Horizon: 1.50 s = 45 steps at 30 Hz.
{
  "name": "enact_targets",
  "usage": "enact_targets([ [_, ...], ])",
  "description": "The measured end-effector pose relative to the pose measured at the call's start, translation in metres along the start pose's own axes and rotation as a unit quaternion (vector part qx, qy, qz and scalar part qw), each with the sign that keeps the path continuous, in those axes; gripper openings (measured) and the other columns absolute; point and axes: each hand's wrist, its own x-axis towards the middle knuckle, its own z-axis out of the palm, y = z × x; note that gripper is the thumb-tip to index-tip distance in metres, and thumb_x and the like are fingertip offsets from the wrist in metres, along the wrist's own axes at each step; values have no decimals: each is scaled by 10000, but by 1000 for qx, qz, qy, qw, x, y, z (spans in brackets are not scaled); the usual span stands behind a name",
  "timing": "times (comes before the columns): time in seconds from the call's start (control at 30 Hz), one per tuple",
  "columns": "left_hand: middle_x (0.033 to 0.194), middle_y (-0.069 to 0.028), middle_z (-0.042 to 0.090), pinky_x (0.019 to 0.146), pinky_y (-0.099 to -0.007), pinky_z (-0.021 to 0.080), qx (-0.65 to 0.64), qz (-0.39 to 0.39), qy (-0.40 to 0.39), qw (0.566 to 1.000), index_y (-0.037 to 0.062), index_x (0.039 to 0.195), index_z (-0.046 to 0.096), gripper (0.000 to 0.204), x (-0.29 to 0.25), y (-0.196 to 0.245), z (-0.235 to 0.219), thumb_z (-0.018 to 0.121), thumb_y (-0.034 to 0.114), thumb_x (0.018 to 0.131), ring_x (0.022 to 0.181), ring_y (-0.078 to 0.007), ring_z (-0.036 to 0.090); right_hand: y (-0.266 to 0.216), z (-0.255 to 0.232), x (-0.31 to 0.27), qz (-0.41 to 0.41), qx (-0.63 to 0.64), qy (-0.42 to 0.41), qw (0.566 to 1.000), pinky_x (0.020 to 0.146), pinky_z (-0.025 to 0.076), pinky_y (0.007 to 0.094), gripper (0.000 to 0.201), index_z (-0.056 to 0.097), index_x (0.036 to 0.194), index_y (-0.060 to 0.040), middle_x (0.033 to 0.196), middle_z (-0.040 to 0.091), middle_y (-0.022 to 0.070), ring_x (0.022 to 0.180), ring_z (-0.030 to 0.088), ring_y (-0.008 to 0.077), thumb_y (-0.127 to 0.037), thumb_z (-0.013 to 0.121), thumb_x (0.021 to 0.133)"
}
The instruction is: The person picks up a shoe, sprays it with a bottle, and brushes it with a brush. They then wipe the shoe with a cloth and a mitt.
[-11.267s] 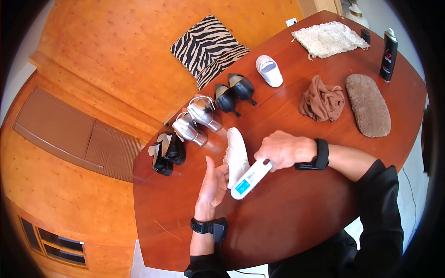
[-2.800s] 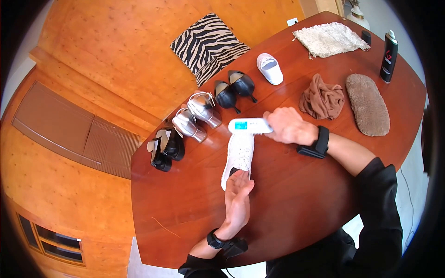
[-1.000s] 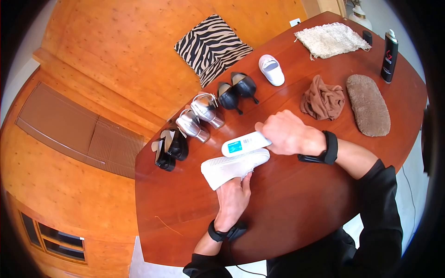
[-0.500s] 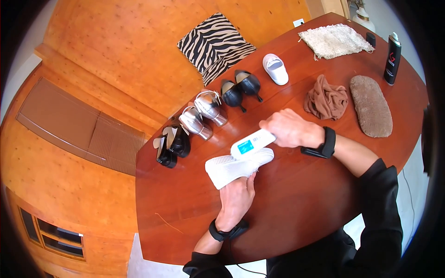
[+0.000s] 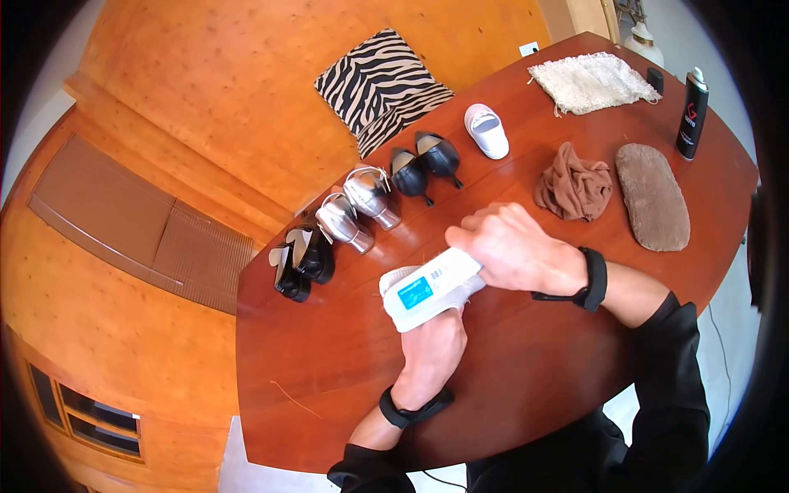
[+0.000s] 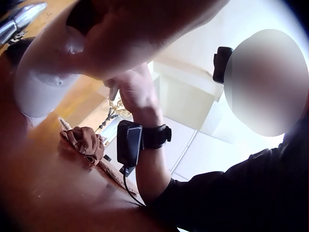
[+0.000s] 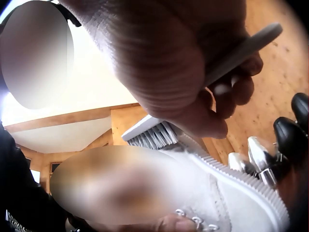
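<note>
My left hand [image 5: 431, 349] holds a white lace-up sneaker [image 7: 251, 198] from below, turned on its side with the ribbed sole edge upward. In the left wrist view, that hand reaches in at the opening of the sneaker [image 6: 43, 79]. My right hand [image 5: 514, 251] grips the handle of a white scrubbing brush [image 5: 436, 283] with a blue label on its back. From the head, the brush covers most of the sneaker. Its grey bristles [image 7: 153, 137] lie right at the sneaker's side, by the sole edge, in the right wrist view.
Along the far table edge stand black loafers [image 5: 304, 259], silver heels [image 5: 362, 205], black heels [image 5: 427, 164] and another white sneaker [image 5: 486, 131]. To the right lie a brown cloth [image 5: 574, 185], a fuzzy brown pad [image 5: 653, 197], a cream cloth [image 5: 593, 82] and a black spray can [image 5: 692, 115].
Since half a second ago the brush has slid left and down over the sneaker, and the left hand has shifted slightly right. Earlier, the sneaker's laces faced up; now it is on its side.
</note>
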Motion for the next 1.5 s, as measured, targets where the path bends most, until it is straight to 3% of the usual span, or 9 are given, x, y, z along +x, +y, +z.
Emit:
enact_targets([
  [0.23,791,-201,606,671,-475,429,-60,-29,-18,998,-56,805,636,121,-6,0,4,644,42,733,745,-373,571,-8,2,-2,28,-24,28,999,484,453,427,161,507,743,-23,637,557,124,581,586,323,-82,620,646],
  [0.3,837,-164,601,718,-427,442,10,10,-6,1000,-14,918,637,253,-7,3,2,597,-30,669,796,-351,569,-22,8,-5,-1,-4,55,998,454,462,403,123,503,726,-17,596,548,121,533,597,291,-104,579,683],
  [0.43,844,-172,591,732,-451,433,-18,4,-15,1000,-11,942,631,296,-13,5,6,585,-42,652,819,-360,563,-31,4,-10,-62,-3,35,997,473,476,402,111,515,727,-31,603,553,119,548,602,293,-112,582,692],
  [0.7,854,-181,583,745,-498,398,-9,13,-18,1000,-17,964,621,304,-12,1,6,583,-45,663,824,-376,547,-8,-4,1,74,55,-84,992,555,481,461,217,557,841,1,653,610,180,627,616,359,-123,630,679],
  [0.9,813,-153,589,673,-426,427,-12,13,-24,1000,6,931,626,197,-9,0,0,604,1,735,763,-325,571,-23,-6,-6,-6,72,-153,986,541,470,450,203,546,821,-26,639,599,142,638,607,350,-78,616,637],
  [1.1,805,-149,595,692,-442,443,0,34,4,999,10,937,638,187,-9,-5,3,641,90,767,765,-343,568,6,3,2,33,97,-124,987,560,465,446,175,573,785,-29,666,610,159,664,606,356,-69,635,626],
  [1.2,809,-156,604,710,-443,442,-59,-19,-35,997,8,943,646,214,-9,-6,1,656,131,768,777,-344,569,36,24,0,49,128,-151,979,591,472,439,149,592,768,-40,686,622,152,691,607,358,-64,637,628],
  [1.27,816,-162,612,712,-447,442,-71,-23,-35,997,1,952,646,228,-6,-6,-3,657,141,773,767,-349,570,40,18,2,90,146,-209,963,679,498,425,197,642,850,-55,779,654,146,773,624,347,-74,620,655],
  [1.5,811,-156,607,698,-430,443,-52,-6,-8,999,3,952,640,237,-7,-3,1,661,154,772,757,-337,575,18,12,5,75,118,-161,977,656,498,427,165,636,816,-73,735,646,141,743,627,341,-89,622,653],
])
